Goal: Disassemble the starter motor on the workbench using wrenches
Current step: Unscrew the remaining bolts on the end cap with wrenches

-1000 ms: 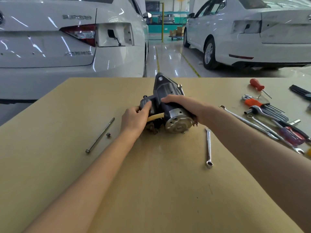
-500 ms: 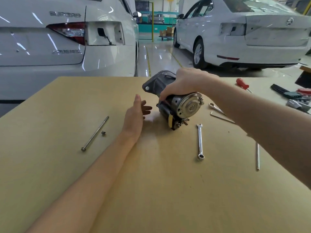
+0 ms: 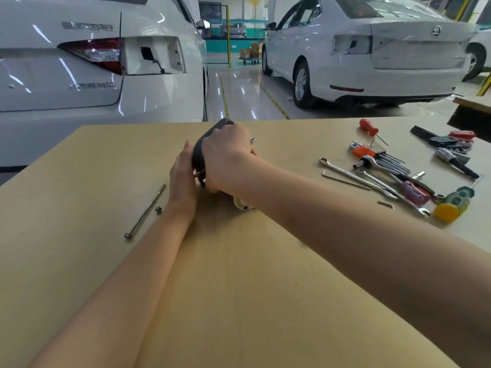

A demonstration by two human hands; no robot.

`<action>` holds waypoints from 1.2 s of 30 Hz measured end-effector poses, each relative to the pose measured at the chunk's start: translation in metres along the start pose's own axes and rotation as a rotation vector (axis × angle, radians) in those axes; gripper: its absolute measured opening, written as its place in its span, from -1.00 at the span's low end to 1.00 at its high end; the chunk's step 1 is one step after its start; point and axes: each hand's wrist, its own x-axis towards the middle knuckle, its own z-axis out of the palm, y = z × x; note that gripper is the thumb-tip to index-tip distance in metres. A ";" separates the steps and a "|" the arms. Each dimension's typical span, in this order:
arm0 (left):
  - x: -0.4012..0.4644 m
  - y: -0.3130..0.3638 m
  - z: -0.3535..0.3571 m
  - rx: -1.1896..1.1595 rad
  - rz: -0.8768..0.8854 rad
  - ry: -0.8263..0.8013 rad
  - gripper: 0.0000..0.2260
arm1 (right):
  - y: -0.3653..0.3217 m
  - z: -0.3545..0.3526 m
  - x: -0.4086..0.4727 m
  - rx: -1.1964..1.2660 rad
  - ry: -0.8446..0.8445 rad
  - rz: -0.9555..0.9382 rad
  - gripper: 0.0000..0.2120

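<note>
The starter motor [image 3: 199, 152] lies mid-desk [image 3: 239, 288] at 12 o'clock, long axis 11-to-5, the right hand [image 3: 228, 160] gripping it from above, the left hand [image 3: 183, 176] pressed flat against its 9 o'clock side.

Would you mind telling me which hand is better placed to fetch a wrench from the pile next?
Right, probably. The wrenches lie on the right hand's side of the bench, though it now grips the motor. The left hand only rests flat against the motor, so it could steady it meanwhile.
</note>
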 end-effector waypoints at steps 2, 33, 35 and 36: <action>-0.001 0.002 0.002 -0.062 -0.036 -0.035 -0.51 | -0.001 0.004 0.002 0.052 0.046 0.009 -0.75; 0.007 0.031 0.033 0.341 0.077 -0.296 -0.58 | 0.131 0.142 -0.103 0.548 -0.166 0.353 -0.73; 0.001 0.029 0.032 0.293 0.088 -0.176 -0.63 | 0.132 0.140 -0.106 0.460 -0.111 0.345 -0.78; -0.003 0.029 0.030 0.291 0.101 -0.130 -0.63 | 0.133 0.137 -0.107 0.451 -0.059 0.322 -0.90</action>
